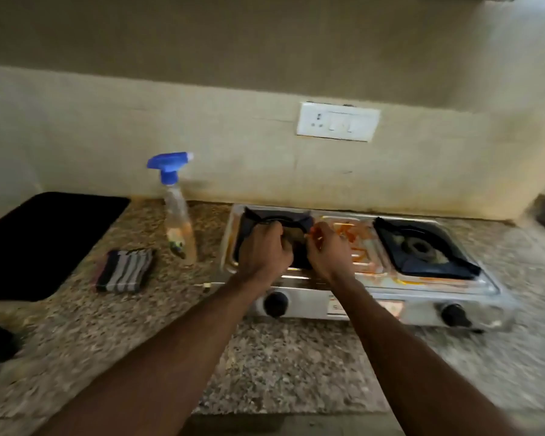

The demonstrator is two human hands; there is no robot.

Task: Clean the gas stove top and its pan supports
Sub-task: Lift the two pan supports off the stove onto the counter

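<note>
A two-burner steel gas stove (368,287) stands on the granite counter against the wall, its top smeared with orange stains (353,237) between the burners. My left hand (265,247) and my right hand (328,247) both reach over the left burner, fingers curled round the dark left pan support (280,220) at its two sides. The burner under it is mostly hidden by my hands. The right pan support (422,247) sits on the right burner, untouched. A spray bottle (178,215) with a blue trigger head stands left of the stove. A folded striped cloth (125,270) lies near it.
A black rectangular mat or cooktop (38,243) covers the counter at the far left. A white switch plate (339,121) is on the wall above the stove. Two black knobs (276,304) face me on the stove front. Speckled counter (280,366) stretches before the stove.
</note>
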